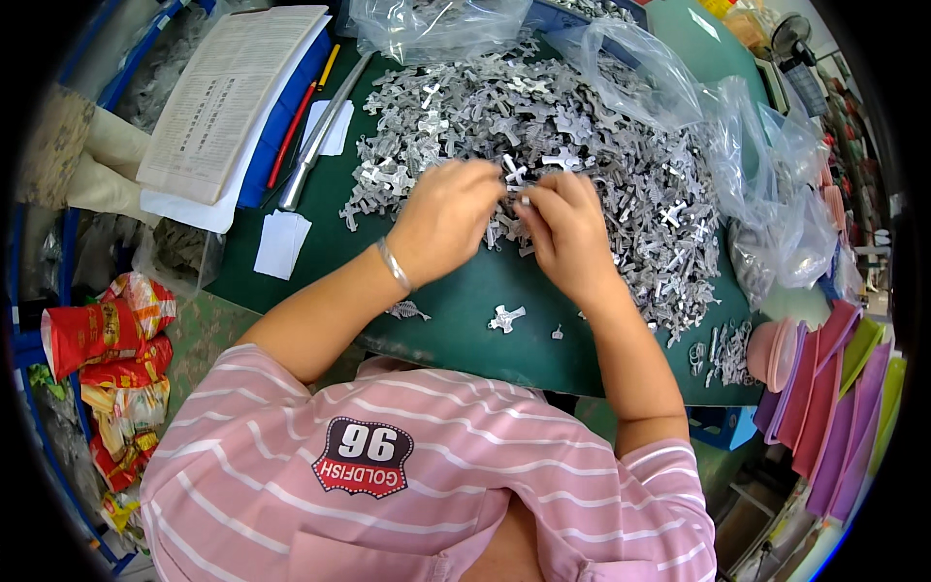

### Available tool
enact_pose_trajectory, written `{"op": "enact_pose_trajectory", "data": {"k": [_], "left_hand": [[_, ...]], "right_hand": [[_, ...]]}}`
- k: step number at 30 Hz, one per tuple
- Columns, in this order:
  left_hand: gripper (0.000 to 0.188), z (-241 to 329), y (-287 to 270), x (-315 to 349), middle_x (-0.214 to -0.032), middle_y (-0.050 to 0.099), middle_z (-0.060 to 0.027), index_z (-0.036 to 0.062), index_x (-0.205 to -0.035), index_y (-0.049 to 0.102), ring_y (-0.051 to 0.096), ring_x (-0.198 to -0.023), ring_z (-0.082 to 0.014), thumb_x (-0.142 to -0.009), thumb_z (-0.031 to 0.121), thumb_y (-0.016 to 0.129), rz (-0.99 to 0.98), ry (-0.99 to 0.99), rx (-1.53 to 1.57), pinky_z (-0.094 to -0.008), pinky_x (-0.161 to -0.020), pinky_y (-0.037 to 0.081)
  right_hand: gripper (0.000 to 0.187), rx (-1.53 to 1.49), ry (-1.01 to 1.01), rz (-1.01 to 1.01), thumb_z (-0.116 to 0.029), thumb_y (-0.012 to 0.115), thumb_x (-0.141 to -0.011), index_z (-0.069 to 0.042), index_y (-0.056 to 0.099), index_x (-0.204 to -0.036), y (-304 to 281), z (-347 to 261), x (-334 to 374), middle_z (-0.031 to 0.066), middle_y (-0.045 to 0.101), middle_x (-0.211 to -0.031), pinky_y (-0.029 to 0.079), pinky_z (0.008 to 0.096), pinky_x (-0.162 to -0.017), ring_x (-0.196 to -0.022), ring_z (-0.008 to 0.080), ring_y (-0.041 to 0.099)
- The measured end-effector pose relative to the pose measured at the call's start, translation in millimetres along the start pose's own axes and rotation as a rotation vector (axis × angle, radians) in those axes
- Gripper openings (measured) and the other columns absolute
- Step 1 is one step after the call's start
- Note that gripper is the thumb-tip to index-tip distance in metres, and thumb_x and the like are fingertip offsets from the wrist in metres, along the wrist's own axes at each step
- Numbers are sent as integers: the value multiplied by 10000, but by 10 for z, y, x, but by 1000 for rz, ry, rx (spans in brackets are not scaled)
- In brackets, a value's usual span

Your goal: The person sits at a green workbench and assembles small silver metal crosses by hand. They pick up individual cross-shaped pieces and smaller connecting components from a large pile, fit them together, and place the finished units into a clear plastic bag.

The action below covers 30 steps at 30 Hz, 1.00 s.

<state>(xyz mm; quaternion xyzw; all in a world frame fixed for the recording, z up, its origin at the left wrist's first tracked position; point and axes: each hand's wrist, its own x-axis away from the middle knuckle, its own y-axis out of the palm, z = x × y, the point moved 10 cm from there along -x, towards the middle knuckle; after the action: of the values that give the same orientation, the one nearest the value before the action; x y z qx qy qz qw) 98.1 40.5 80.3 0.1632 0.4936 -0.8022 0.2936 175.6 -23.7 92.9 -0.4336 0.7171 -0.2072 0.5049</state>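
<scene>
Both of my hands meet over the near edge of a large heap of small silver metal charms [635, 170], many of them cross-shaped. My left hand [453, 218], with a silver bangle [393, 264] on its wrist, is closed, its fingertips pinched together. Close beside it, my right hand [570, 233] pinches with thumb and forefinger. Whatever small piece sits between the fingertips is too tiny and covered to name. On the green table [456, 335] nearer my body lie a loose cross charm [505, 318], a tiny metal bit [557, 333] and a leaf-like charm [407, 310] by my left forearm.
Clear plastic bags [650, 82] lie over the heap's far right. At left are a metal rod [325, 131], a red pen [291, 136], white cards [282, 244] and papers [228, 97] on a blue bin. Pink cups [773, 354] and a smaller charm pile [729, 354] stand right.
</scene>
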Motion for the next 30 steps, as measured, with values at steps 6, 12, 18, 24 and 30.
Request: {"op": "enact_pose_trajectory", "data": {"k": [6,12,18,24,30], "left_hand": [[124,439,345,427,-918,595,-79,80,-839,617,575,-759,-222,-739,81,543,-235,144,111,-346,-718,398],[164,164,299,504,-918,561,-90,15,-941,658,576,-748,-162,-792,-16,598,-182,-317,546,-248,-646,474],[135,-51,675,778,-895,633,-83,-25,-964,622,627,-808,-149,-851,-10,551,-130,-979,1333,-246,-687,516],[153,-14,597,695,-941,606,-79,-25,-975,611,607,-827,-129,-824,-31,586,-207,-791,1075,-238,-706,504],[198,150,531,587,-944,564,-70,-30,-972,603,578,-831,-126,-779,-64,624,-132,-582,1126,-241,-728,495]], "right_hand": [[172,-822,919,7,-70,634,-829,38,609,-961,279,573,923,64,632,-805,504,221,-579,-672,105,607],[173,-1146,1153,111,-89,590,-860,40,610,-973,249,610,1274,104,643,-809,544,262,-551,-650,175,643],[177,-1131,1041,148,-64,617,-836,37,612,-980,125,581,1250,102,663,-839,537,241,-579,-698,160,645],[133,-1217,1100,156,-38,615,-829,23,619,-947,210,564,1326,117,657,-883,543,247,-595,-740,162,645],[122,-1234,958,102,-38,593,-846,28,626,-944,208,330,1181,111,659,-897,545,258,-627,-758,153,641]]}}
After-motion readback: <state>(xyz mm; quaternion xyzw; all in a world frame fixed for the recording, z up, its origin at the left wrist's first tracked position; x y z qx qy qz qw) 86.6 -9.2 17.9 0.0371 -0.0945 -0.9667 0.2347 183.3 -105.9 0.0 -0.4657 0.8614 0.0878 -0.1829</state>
